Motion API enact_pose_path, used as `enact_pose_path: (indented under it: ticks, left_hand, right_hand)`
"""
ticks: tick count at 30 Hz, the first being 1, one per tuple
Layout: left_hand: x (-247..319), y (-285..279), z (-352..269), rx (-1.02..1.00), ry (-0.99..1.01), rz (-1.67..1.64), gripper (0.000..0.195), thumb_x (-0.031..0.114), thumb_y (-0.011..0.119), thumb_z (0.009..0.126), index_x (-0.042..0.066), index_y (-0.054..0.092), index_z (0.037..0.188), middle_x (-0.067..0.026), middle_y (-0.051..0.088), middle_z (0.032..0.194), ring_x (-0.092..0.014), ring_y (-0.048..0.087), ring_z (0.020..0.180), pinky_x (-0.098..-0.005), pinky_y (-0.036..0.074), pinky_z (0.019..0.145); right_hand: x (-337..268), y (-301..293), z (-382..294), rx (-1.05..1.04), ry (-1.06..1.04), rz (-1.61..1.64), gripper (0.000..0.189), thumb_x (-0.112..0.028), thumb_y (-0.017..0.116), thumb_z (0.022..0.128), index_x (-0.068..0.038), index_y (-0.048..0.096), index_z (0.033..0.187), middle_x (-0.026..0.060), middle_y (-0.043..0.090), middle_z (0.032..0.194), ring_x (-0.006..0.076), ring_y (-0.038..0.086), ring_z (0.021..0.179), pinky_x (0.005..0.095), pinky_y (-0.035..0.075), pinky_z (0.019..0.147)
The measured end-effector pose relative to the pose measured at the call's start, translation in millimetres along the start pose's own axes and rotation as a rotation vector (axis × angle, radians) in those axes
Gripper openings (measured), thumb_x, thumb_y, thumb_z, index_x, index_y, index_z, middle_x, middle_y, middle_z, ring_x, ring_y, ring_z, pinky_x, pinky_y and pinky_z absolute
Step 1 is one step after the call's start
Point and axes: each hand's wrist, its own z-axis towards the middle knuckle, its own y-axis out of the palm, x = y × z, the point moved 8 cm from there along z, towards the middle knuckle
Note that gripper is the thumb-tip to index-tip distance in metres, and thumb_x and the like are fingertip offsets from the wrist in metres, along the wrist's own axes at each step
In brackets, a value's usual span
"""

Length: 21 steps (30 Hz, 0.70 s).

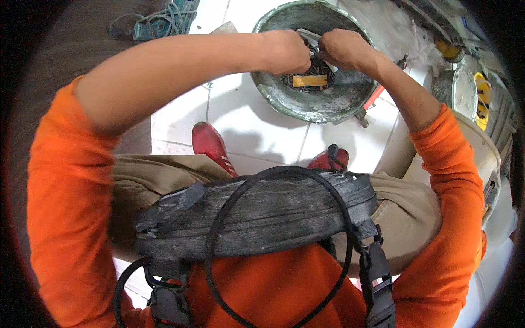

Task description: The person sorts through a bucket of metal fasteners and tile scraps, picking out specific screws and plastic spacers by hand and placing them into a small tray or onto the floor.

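A large round bucket [283,98] with a dusty, whitish rim stands on the floor before me. Inside it lies a heap of dark, thin pieces that look like nails or screws [318,69], with a small yellow-orange packet [310,80] on top. Both hands are over the bucket, close together with a narrow gap. My left hand [287,52] and my right hand [344,48] have curled fingers, largely hidden from the camera. White strips [308,36] show between and below them; whether either hand grips one is unclear.
A teal power tool with a coiled cord [147,29] lies at upper left. Clear plastic sheeting [393,33] is at upper right. More whitish buckets [484,143] stand on the right, near a yellow object [483,102]. A red item [374,96] lies beside the bucket, on white tiles.
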Motion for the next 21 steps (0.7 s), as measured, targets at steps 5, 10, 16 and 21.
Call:
enact_pose_path:
  ticks: [5, 10, 16, 21]
  left_hand:
    - [-2, 49, 34, -0.107, -0.03, 0.02, 0.01, 0.008, 0.067, 0.076, 0.009, 0.075, 0.083, -0.0146, 0.074, 0.081, -0.035, 0.074, 0.081, -0.045, 0.06, 0.073]
    - [-11, 69, 34, -0.104, -0.014, -0.01, 0.01, 0.011, 0.066, 0.079, 0.011, 0.074, 0.085, -0.014, 0.073, 0.081, -0.035, 0.073, 0.08, -0.0476, 0.059, 0.071]
    - [-6, 78, 44, -0.023, -0.028, -0.088, 0.01, 0.016, 0.064, 0.082, 0.014, 0.073, 0.084, -0.0131, 0.073, 0.08, -0.036, 0.073, 0.076, -0.0491, 0.059, 0.069]
    - [-5, 82, 47, -0.072, -0.022, -0.033, 0.012, 0.017, 0.064, 0.082, 0.01, 0.073, 0.08, -0.0156, 0.072, 0.077, -0.037, 0.072, 0.074, -0.0482, 0.059, 0.067]
  right_hand:
    - [7, 4, 3, 0.047, -0.005, 0.043, 0.02, -0.018, 0.066, 0.085, 0.0, 0.074, 0.089, 0.0224, 0.072, 0.086, 0.0414, 0.07, 0.085, 0.0497, 0.057, 0.075]
    - [9, 4, -6, 0.038, 0.053, 0.033, 0.025, -0.026, 0.065, 0.09, -0.003, 0.074, 0.092, 0.0204, 0.072, 0.088, 0.0402, 0.07, 0.086, 0.0494, 0.057, 0.077]
    - [7, 3, -9, 0.049, 0.034, 0.043, 0.027, -0.026, 0.067, 0.089, -0.001, 0.074, 0.091, 0.021, 0.072, 0.087, 0.0405, 0.07, 0.085, 0.0494, 0.057, 0.076]
    - [7, 3, -8, 0.027, 0.04, 0.06, 0.027, -0.026, 0.066, 0.089, 0.001, 0.073, 0.091, 0.0222, 0.071, 0.085, 0.0411, 0.07, 0.084, 0.0494, 0.057, 0.076]
